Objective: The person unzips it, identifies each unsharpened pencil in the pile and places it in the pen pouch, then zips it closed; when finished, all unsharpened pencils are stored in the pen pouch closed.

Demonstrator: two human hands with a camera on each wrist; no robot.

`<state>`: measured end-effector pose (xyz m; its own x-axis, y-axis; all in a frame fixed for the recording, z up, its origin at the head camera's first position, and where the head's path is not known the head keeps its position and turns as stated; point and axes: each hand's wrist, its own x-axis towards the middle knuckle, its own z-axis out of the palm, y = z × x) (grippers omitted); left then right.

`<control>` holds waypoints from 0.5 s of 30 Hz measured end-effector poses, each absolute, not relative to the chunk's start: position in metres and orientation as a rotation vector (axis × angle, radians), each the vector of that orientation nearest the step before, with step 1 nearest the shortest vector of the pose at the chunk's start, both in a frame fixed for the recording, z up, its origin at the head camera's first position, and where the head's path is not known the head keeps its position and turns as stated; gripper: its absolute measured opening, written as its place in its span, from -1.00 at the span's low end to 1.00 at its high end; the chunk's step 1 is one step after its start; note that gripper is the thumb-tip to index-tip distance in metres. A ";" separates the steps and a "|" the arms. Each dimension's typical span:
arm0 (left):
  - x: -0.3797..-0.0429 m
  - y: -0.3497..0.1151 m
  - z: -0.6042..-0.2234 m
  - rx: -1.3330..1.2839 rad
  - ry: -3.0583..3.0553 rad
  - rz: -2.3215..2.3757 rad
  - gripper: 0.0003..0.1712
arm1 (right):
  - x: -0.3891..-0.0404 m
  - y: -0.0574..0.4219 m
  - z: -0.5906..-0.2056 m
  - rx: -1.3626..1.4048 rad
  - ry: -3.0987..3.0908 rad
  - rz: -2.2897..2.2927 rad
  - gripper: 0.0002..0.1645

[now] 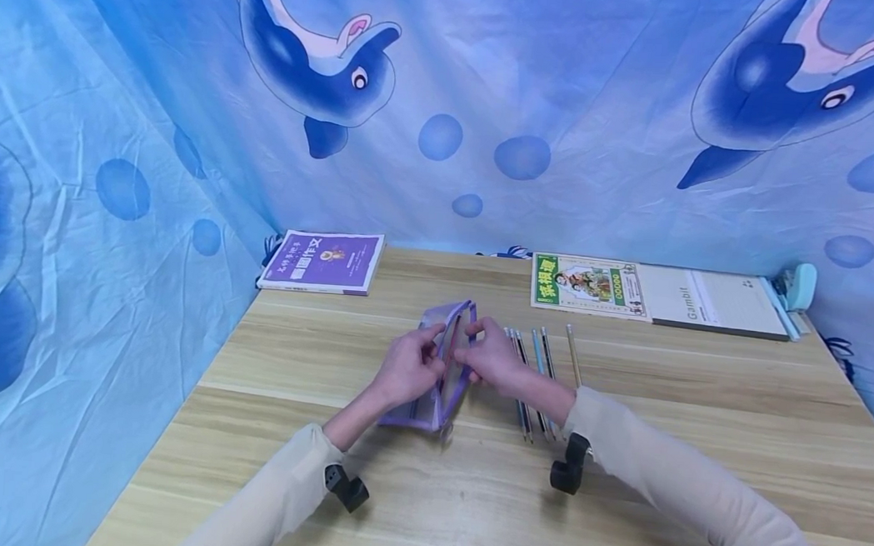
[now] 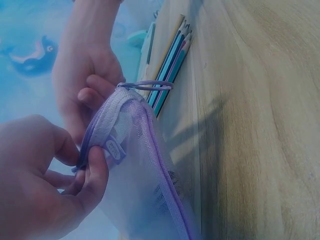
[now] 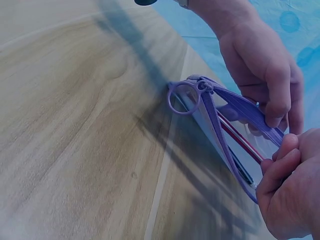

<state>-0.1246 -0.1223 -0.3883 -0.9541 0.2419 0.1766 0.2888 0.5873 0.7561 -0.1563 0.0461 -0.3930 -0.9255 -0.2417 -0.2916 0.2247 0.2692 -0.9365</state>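
Observation:
A see-through pencil pouch with purple zipper edging stands unzipped on the table between both hands. My left hand pinches its left rim between thumb and fingers, beside a small label. At the opposite rim is my right hand, its curled fingers gripping the edge. A red pencil and a dark one lie inside the opening. The red pencil's far end is hidden near the right fingers; whether they touch it I cannot tell. A purple zipper ring hangs at one end.
Several pencils lie right of the pouch, partly under my right forearm. A purple book is at the back left. At the back right are a green-covered booklet, a grey notepad and a teal object.

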 end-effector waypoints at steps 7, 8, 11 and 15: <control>-0.125 -0.124 -0.389 -0.441 -2.740 -1.369 -0.27 | -0.157 0.051 -0.389 -0.025 2.134 -1.693 -0.43; -0.125 -0.124 -0.389 -0.435 -2.731 -1.390 -0.27 | -0.156 0.051 -0.389 -0.024 2.136 -1.693 -0.44; -0.126 -0.126 -0.386 -0.412 -2.690 -1.456 -0.29 | -0.156 0.055 -0.387 -0.035 2.150 -1.712 -0.46; -0.127 -0.128 -0.384 -0.350 -2.651 -1.528 -0.30 | -0.156 0.063 -0.383 -0.040 2.178 -1.719 -0.45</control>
<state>-0.1268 -0.1282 -0.3836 -0.9723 0.1647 0.1657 0.2260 0.4826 0.8462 -0.1565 0.0631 -0.3835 -0.9331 -0.2441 -0.2640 0.1999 0.2579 -0.9453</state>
